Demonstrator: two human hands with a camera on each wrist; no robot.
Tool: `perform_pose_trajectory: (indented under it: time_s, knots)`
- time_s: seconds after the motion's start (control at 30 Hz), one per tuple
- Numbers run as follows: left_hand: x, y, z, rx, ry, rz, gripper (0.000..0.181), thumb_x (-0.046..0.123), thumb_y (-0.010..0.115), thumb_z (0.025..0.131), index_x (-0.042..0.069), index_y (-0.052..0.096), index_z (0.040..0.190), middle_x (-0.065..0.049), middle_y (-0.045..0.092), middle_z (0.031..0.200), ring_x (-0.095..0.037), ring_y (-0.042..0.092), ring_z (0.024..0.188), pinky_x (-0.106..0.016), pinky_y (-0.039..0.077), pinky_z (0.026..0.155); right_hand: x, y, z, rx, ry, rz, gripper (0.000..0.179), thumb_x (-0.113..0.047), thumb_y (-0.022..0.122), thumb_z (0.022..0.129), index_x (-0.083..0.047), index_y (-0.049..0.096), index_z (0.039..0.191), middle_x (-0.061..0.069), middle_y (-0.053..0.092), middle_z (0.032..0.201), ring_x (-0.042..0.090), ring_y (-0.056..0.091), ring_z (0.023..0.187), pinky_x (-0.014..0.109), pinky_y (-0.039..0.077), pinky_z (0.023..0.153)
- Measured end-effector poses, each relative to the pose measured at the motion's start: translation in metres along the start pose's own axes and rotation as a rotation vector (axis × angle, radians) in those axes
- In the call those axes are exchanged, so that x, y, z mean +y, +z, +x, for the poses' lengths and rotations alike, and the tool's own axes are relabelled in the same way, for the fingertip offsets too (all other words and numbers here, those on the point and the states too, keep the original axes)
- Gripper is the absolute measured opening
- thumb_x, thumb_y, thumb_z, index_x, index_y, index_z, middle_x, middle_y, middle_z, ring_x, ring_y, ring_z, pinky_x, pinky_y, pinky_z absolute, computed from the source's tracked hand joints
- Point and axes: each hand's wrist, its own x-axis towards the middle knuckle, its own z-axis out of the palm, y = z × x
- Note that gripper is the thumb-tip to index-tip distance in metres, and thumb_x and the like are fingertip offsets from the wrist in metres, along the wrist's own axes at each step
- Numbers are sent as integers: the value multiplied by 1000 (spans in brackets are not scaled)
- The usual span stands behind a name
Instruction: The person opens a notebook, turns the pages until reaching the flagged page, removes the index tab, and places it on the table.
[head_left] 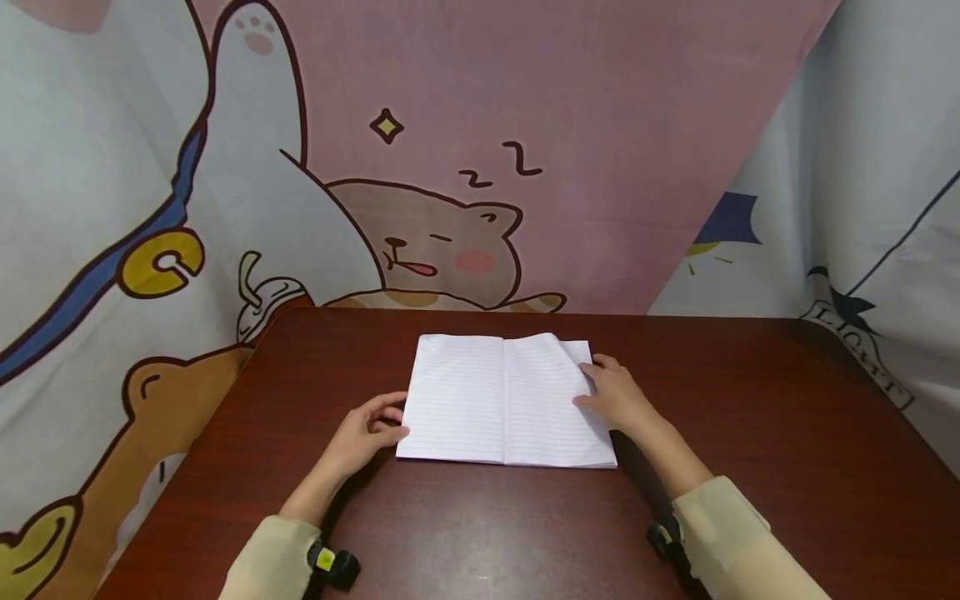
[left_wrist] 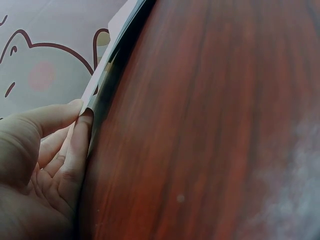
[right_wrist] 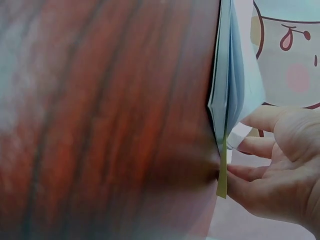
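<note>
An open notebook (head_left: 465, 400) with lined white pages lies on the table. My left hand (head_left: 358, 437) holds its left edge, thumb on top and a finger underneath, as the left wrist view shows at the page edge (left_wrist: 95, 80). At the other side, my right hand (head_left: 621, 396) has its thumb and fingers at the outer edge of the right page (head_left: 551, 392), which bows upward with its top corner curled over. In the right wrist view the raised page (right_wrist: 247, 85) meets the thumb and forefinger, which pinch it; the exact contact is partly hidden. Under it are more pages.
The dark red-brown wooden table (head_left: 480, 525) extends around the notebook on all sides. Behind it hangs a curtain (head_left: 600, 167) with cartoon animals, close to the far edge. Each wrist wears a small black camera (head_left: 343, 568).
</note>
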Motion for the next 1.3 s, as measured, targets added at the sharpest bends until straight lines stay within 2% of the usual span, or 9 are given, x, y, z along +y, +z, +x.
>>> perform_pose_trajectory:
  time_s: [0.3,0.4,0.67,0.87,1.13,1.2,1.3]
  knots:
    - [-2,1,0,-7,10,-10,54,9,73,89,3,54,139,-23,64,109,-11,61,77,-21,48,65,4,2,-1,83,-89,-4,54,-8,73,87,7,55,135,34,37,148,53,40,133,62,40,107]
    - [-2,1,0,-8,12,-10,54,9,73,89,2,54,139,-23,64,109,-11,61,77,-21,48,65,4,2,-2,127,-105,-1,50,-7,72,86,7,58,132,33,45,143,51,44,130,61,42,105]
    - [-2,1,0,-9,14,-15,54,8,73,89,2,54,139,-24,64,109,-11,61,77,-20,49,65,1,2,-2,212,-126,68,44,-4,69,88,1,60,131,23,67,116,36,63,102,53,51,88]
    - [-1,1,0,-7,14,-18,54,7,73,89,2,54,139,-24,64,108,-11,61,77,-20,49,65,-1,2,-3,293,-206,131,55,-2,71,87,-6,54,139,20,68,115,30,63,92,47,53,79]
    - [-1,1,0,-1,11,-13,54,8,74,88,2,54,139,-23,65,108,-11,61,77,-21,47,64,-4,2,-4,385,-304,204,78,1,70,86,-8,30,154,27,69,118,39,68,100,53,53,82]
    - [-1,1,1,-1,12,-14,54,8,73,88,2,54,139,-24,65,108,-11,62,77,-21,48,64,-4,2,-4,392,-318,211,77,3,68,87,-8,31,153,26,70,117,38,70,100,51,53,79]
    - [-2,1,1,0,12,-16,54,7,73,88,2,54,139,-24,65,108,-11,62,76,-21,48,64,-5,2,-3,387,-337,185,59,4,65,89,-5,48,144,23,70,118,36,70,101,50,54,81]
